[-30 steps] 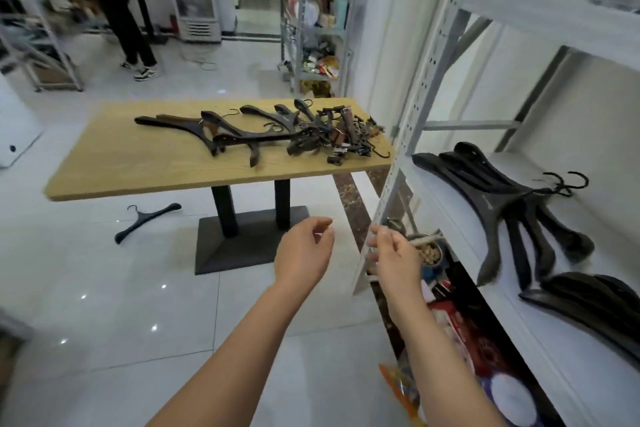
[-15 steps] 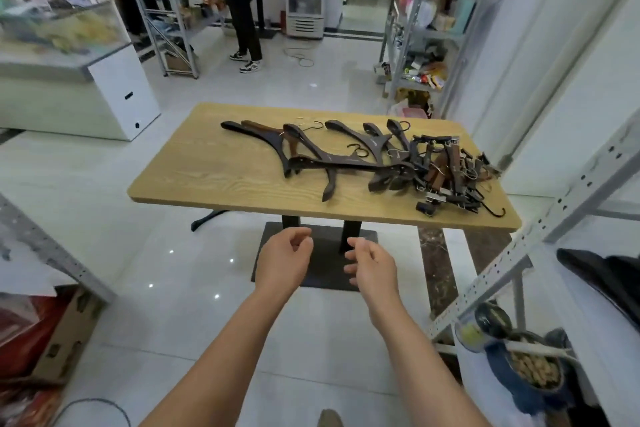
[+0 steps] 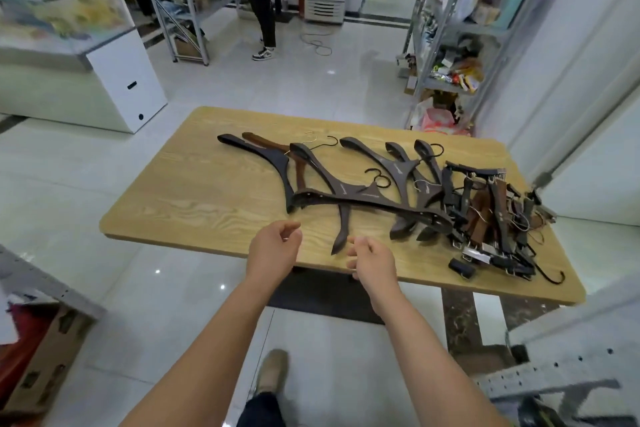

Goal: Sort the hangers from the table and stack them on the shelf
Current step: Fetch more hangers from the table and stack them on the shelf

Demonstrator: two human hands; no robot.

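Observation:
A wooden table (image 3: 194, 198) carries several dark coat hangers (image 3: 346, 191) spread across its middle, one reddish-brown hanger (image 3: 273, 146) among them. A tangled heap of clip hangers (image 3: 491, 218) lies at the table's right end. My left hand (image 3: 275, 250) hovers over the near table edge, fingers loosely curled, holding nothing. My right hand (image 3: 372, 260) is beside it, also empty with curled fingers, just short of the tip of a dark hanger. The shelf's grey metal frame (image 3: 568, 364) shows only at the lower right corner.
A person in black trousers (image 3: 259, 3) stands at the back beside metal racks (image 3: 180, 0). A white display counter (image 3: 117, 80) is at the left. A stocked rack (image 3: 457, 45) stands behind the table on the right. A cardboard box (image 3: 41, 364) sits at lower left.
The view has swung left from the shelf to the table and come closer. Both empty hands have moved forward to the table's near edge.

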